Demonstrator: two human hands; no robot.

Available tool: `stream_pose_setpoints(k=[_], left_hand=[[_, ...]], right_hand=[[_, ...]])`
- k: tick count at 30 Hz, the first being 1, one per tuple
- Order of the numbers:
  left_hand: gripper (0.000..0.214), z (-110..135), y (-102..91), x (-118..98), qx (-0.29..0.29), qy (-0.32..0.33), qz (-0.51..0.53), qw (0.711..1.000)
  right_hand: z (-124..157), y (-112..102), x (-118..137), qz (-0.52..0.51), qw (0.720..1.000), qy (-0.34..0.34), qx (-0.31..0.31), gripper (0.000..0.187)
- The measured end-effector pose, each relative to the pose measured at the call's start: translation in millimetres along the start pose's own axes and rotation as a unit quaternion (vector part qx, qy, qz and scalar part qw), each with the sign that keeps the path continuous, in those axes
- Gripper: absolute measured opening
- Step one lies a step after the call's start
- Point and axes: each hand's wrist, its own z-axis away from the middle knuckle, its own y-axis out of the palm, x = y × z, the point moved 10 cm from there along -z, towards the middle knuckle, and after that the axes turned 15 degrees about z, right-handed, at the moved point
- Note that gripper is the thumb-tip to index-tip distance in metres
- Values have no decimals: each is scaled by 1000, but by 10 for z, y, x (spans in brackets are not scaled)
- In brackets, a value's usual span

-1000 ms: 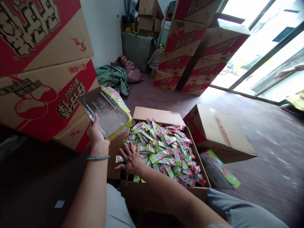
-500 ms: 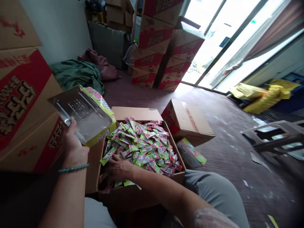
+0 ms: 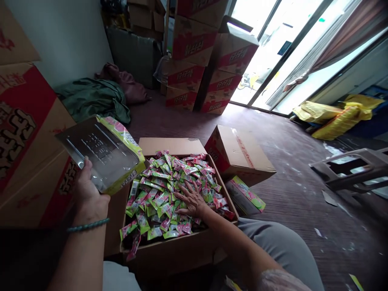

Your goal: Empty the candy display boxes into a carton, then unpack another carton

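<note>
An open cardboard box [image 3: 169, 250] sits between my knees, heaped with several small green and pink sachets [image 3: 163, 186]. My right hand [image 3: 190, 200] lies flat on the pile near its middle, fingers spread. My left hand [image 3: 87, 190] grips the near edge of an open, empty green and pink display carton with a clear plastic window [image 3: 101, 151], held tilted above the box's left flap. A green bead bracelet [image 3: 87, 225] circles my left wrist.
Red and tan cartons [image 3: 27, 133] stand stacked at my left, more [image 3: 206, 56] by the glass doors. A closed carton [image 3: 239, 153] and a flat display carton [image 3: 247, 194] lie right of the box. Green cloth [image 3: 91, 99] lies by the wall, and a plastic stool [image 3: 351, 169] stands at the right.
My right hand has moved from the near left edge of the pile to its middle and now lies spread. The view swung right. My left hand keeps the display carton.
</note>
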Motion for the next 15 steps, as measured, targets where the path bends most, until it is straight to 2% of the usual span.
stream_pose_setpoints(k=[2,5,7,9,11,13,15], left_hand=[[49,-15,-79,-26,-31,1,19,999],[46,-23,-145,-34,-56,-3,25,998],[45,-20,-159,-4,-60,-18,24,998],[46,-22,-169,52,-62,-42,24,997],[49,-34,-188,117,-67,-66,25,995],[53,-54,-174,191,-59,-88,17,994],[54,-67,-93,284,-27,-110,8,994]], right_hand=[[-20,-55,26,-14,1000,-13,-10,73],[-86,-287,46,-23,999,-6,-46,77],[-236,-494,-14,-22,994,53,-91,81],[-491,-581,-83,-37,985,129,-104,88],[-844,-451,-63,-71,983,160,-52,91],[-1190,-260,13,-88,985,150,4,89],[-1451,-134,52,-85,987,135,30,87]])
